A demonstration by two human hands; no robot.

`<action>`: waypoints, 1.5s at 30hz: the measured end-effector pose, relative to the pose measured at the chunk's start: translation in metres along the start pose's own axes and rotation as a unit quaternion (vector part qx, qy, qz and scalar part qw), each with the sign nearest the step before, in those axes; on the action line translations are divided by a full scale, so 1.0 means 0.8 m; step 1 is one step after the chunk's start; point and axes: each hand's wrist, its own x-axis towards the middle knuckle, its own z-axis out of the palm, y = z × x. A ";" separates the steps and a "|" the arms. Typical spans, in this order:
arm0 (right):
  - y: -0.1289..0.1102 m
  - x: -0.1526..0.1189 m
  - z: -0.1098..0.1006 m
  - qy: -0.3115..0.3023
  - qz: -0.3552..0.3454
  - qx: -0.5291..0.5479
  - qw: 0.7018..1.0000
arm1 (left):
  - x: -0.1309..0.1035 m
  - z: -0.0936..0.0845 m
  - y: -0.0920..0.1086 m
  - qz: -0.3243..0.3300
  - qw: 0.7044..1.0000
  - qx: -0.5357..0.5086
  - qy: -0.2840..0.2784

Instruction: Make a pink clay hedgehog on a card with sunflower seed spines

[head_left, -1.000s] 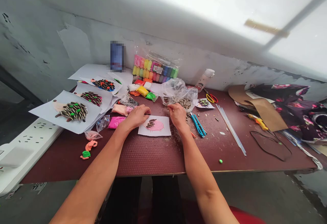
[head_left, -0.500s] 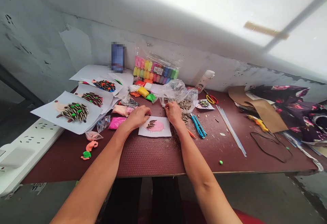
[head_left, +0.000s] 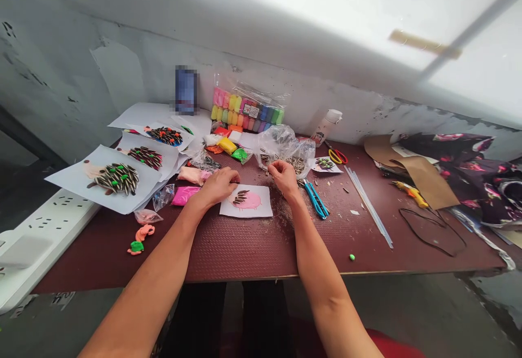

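A small white card [head_left: 263, 209] lies on the dark red table, bearing a pink clay shape [head_left: 252, 200] with several striped seeds stuck in its upper left. My left hand [head_left: 222, 183] rests at the card's upper left corner, fingers bent together; what they hold, if anything, is hidden. Just beyond the card's upper right, my right hand [head_left: 283, 176] pinches what looks like a seed [head_left: 268, 171] between thumb and finger. Behind that hand sits an open clear plastic bag [head_left: 281, 137] with many striped seeds [head_left: 297, 166] in it.
A blue cutter [head_left: 316, 200], scissors [head_left: 337, 155], clear sticks [head_left: 369, 205] and a bottle [head_left: 326, 128] are on the right. Decorated sheets [head_left: 141, 197], a power strip [head_left: 51, 214] and a pink clay packet [head_left: 185, 196] are on the left. Clay packs [head_left: 247, 110] stand at the back.
My right hand has moved slightly right, away from the bag's left side, and the seed between its fingertips now shows. My left hand has stayed beside the card.
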 end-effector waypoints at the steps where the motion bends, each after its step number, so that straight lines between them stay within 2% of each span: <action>1: 0.000 -0.002 -0.002 -0.021 0.008 0.058 0.998 | 0.000 0.000 0.000 -0.001 1.000 0.001 -0.001; 3: -0.002 -0.007 -0.006 -0.077 0.022 0.146 0.986 | 0.000 -0.001 0.000 -0.002 1.000 0.003 -0.005; 5: -0.007 -0.014 -0.009 -0.127 0.035 0.189 0.973 | 0.000 -0.001 0.000 -0.002 1.000 0.004 -0.006; 10: -0.018 -0.028 -0.010 -0.175 0.042 0.193 0.964 | 0.000 -0.001 0.001 -0.005 1.000 0.003 -0.003; 18: -0.019 -0.051 -0.005 -0.174 -0.069 0.057 0.981 | 0.001 0.000 -0.001 0.004 1.000 0.004 -0.003; 24: -0.027 -0.059 0.009 -0.131 -0.132 -0.042 0.982 | 0.001 0.000 -0.001 0.006 1.000 0.004 -0.002; 34: -0.026 -0.063 0.020 -0.125 -0.126 -0.080 0.981 | 0.001 0.000 -0.002 0.009 1.000 0.007 -0.002; 45: -0.030 -0.064 0.021 -0.133 -0.119 -0.113 0.977 | 0.002 0.002 -0.002 0.009 1.000 0.005 0.002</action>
